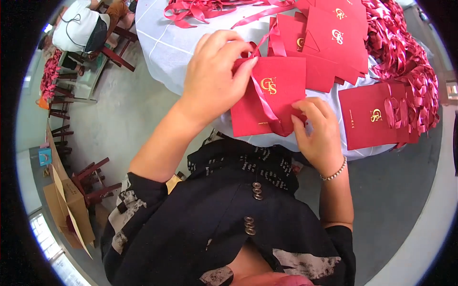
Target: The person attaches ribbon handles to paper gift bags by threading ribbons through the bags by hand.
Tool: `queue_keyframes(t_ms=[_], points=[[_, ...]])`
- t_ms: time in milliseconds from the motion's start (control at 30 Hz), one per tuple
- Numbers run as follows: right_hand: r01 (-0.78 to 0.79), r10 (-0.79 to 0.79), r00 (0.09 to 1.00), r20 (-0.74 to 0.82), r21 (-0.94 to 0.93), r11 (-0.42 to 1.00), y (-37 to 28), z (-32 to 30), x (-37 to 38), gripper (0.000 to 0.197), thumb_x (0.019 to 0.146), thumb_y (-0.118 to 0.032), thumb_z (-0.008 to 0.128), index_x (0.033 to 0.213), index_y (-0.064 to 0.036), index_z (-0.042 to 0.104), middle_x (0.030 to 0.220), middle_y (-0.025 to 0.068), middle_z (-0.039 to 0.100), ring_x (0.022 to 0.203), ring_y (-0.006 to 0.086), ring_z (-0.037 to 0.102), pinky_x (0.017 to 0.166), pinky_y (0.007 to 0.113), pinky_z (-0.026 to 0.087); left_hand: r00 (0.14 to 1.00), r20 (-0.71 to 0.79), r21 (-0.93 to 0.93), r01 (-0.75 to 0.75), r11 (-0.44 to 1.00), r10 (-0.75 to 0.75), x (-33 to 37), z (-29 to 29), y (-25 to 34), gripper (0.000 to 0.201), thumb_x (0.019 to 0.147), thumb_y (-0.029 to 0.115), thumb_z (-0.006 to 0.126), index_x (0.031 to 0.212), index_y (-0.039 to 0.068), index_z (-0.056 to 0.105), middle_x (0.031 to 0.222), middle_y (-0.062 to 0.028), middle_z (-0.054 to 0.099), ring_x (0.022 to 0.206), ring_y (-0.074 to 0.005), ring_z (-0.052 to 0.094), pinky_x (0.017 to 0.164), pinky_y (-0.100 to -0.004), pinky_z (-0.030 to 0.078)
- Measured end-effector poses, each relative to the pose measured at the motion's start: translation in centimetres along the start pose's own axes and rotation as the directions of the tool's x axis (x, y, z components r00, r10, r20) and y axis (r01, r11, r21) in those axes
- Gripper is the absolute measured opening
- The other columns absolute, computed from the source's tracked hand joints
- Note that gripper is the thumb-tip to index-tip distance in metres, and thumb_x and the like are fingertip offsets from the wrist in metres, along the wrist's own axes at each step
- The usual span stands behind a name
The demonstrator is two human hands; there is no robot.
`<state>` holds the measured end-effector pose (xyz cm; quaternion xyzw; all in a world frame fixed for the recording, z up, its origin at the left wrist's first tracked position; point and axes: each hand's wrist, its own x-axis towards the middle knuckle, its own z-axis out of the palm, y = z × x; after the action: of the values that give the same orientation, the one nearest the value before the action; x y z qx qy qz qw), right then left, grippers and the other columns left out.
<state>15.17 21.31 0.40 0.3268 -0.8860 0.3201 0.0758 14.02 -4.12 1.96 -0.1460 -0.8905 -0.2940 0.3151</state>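
Observation:
A flat red paper bag [279, 93] with a gold emblem lies at the near edge of a table under a white cloth [167, 43]. My left hand [212, 76] pinches the bag's top left corner, where a red ribbon [265, 102] comes through. The ribbon runs down across the bag's face to my right hand [318, 136], which pinches its lower end against the bag's bottom right corner. A bead bracelet sits on my right wrist.
A stack of the same red bags [334, 43] lies behind, and one more bag [372, 119] to the right. Heaps of red ribbon [410, 62] fill the table's right side and back. Dark wooden chairs [90, 183], a cardboard box [71, 209] and a seated person [78, 26] are to the left.

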Motion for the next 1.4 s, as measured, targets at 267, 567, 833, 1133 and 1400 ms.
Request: queue_keyframes(t_ms=[267,567,833,1133,1400], points=[[0.071,-0.069,0.989,-0.131,0.008,0.997,-3.9,2.6,-0.4,0.049,0.074,-0.026,0.085,0.109,0.0001,0.063,0.096,0.0148,0.064,0.086,0.0334,0.062,0.078,0.042,0.050,0.957,0.290,0.011,0.015,1.000,-0.018,2.4,2.8,1.4,0.025,0.082,0.017,0.076,0.099,0.001,0.070,0.094,-0.0168,0.070,0.090,-0.0356,0.066,0.081,-0.0400,0.052],[-0.370,0.389,0.916,0.098,0.583,0.723,-1.8,0.5,-1.1,0.021,0.090,0.001,0.069,0.110,0.0005,0.065,0.091,0.0073,0.071,0.080,0.0124,0.066,0.073,0.026,0.052,0.897,0.430,-0.214,0.210,0.954,-0.101,2.6,3.1,-0.6,0.025,0.084,0.014,0.078,0.098,-0.002,0.066,0.085,-0.0132,0.069,0.077,-0.0215,0.065,0.075,-0.0326,0.052],[-0.441,0.469,0.883,-0.006,0.333,0.834,1.6,-4.0,-3.6,0.012,0.083,-0.004,0.079,0.092,0.0009,0.073,0.076,0.0005,0.068,0.070,0.0051,0.059,0.064,0.023,0.048,0.749,0.631,-0.363,0.514,0.778,-0.201,3.2,2.7,-2.2,0.014,0.098,0.014,0.066,0.094,0.001,0.066,0.079,0.0049,0.062,0.071,-0.0017,0.053,0.064,-0.0207,0.043],[-0.287,0.329,0.926,0.183,0.909,0.302,3.2,-5.5,-4.3,0.021,0.094,0.002,0.061,0.114,0.0054,0.066,0.074,0.0049,0.061,0.058,0.0097,0.052,0.055,0.022,0.040,0.682,0.705,-0.382,0.594,0.708,-0.193,3.4,2.9,-3.5,0.018,0.101,0.018,0.062,0.094,0.002,0.067,0.083,0.0045,0.065,0.073,-0.0017,0.056,0.068,-0.0201,0.045],[0.070,0.199,0.979,-0.038,0.985,-0.156,4.3,-3.4,-4.7,0.032,0.099,-0.003,0.056,0.131,0.0017,0.060,0.116,0.0182,0.066,0.103,0.0264,0.059,0.082,0.036,0.051,0.696,0.685,-0.368,0.586,0.722,-0.216,3.2,3.1,-3.0,0.017,0.101,0.016,0.062,0.093,0.001,0.067,0.081,0.0038,0.065,0.072,-0.0019,0.056,0.067,-0.0206,0.046]])
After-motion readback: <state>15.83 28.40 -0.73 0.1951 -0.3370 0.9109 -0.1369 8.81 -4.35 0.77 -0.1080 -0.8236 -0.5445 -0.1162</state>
